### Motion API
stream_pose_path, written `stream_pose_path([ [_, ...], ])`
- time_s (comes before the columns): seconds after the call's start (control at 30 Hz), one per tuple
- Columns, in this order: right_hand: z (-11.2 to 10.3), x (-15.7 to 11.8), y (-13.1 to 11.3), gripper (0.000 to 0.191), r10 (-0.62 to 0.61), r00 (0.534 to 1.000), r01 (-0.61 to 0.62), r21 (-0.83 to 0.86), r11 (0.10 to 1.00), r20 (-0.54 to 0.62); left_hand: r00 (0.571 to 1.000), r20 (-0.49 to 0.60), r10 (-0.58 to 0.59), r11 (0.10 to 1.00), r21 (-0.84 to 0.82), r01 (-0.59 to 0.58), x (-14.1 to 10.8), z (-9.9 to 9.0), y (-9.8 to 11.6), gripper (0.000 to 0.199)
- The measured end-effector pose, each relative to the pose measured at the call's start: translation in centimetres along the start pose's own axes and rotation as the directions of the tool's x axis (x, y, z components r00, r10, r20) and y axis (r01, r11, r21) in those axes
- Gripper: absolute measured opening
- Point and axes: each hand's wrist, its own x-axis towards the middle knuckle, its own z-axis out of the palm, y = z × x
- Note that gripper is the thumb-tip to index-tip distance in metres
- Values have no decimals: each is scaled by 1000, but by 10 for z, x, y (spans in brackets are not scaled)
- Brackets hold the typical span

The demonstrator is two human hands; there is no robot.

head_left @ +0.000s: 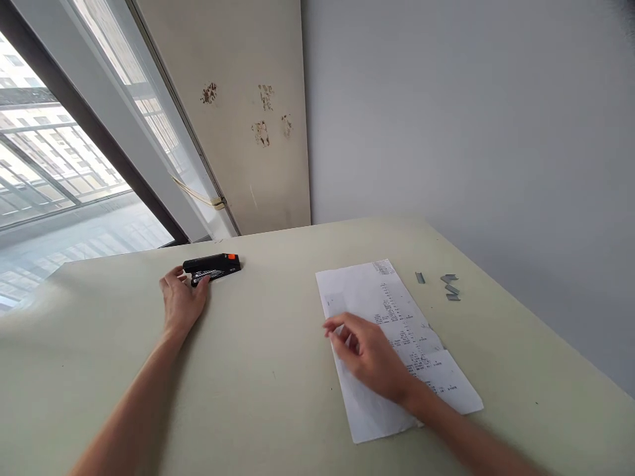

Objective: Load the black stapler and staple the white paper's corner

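A black stapler (212, 266) with an orange patch at its right end lies on the table at the back left. My left hand (182, 301) is at its left end, thumb and fingers apart around that end; whether they press on it I cannot tell. White printed paper (357, 291) lies on the table to the right, one lower corner uneven. Over its middle left is my right hand (367, 357), fingers loosely curled and a gap between thumb and fingers, with nothing visible in it. The hand hides part of the print.
Several small grey staple strips (452, 289) lie right of the paper, one strip (420, 277) apart from the others. The pale table (258, 370) meets a grey wall (461, 132) on the right. A window (59, 152) stands at the left, beside a stained panel (233, 59).
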Motion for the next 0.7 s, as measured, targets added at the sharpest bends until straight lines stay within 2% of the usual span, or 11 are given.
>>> stream_pose_path([
  [0.07, -14, 5, 12, 20, -32, 980, 1, -155, 988, -195, 1000, -11, -8, 1000, -25, 8, -8, -2, 1, 72],
  [0.13, -29, 10, 30, 26, -107, 932, -26, -356, 934, -347, 999, -24, -27, 998, -56, 25, -18, -5, 1, 71],
  [0.2, -42, 13, 51, 33, -141, 899, -111, -526, 843, -415, 998, -35, -55, 995, -91, 51, -26, -8, -1, 70],
  [0.27, -52, 13, 71, 45, -84, 882, -247, -607, 755, -464, 996, -41, -83, 989, -127, 77, -32, -11, -2, 68],
  [0.37, -61, 11, 94, 62, 37, 874, -384, -641, 665, -485, 993, -43, -106, 982, -164, 97, -38, -12, -3, 65],
  [0.47, -64, 10, 106, 69, 105, 872, -431, -650, 626, -477, 994, -34, -105, 979, -178, 98, -41, -12, -2, 64],
  [0.6, -52, 11, 106, 68, 93, 898, -386, -670, 635, -429, 995, -20, -93, 981, -172, 88, -43, -13, 0, 61],
  [0.7, -27, 14, 98, 61, -8, 929, -268, -687, 675, -370, 997, -13, -76, 986, -150, 73, -48, -14, 4, 58],
])
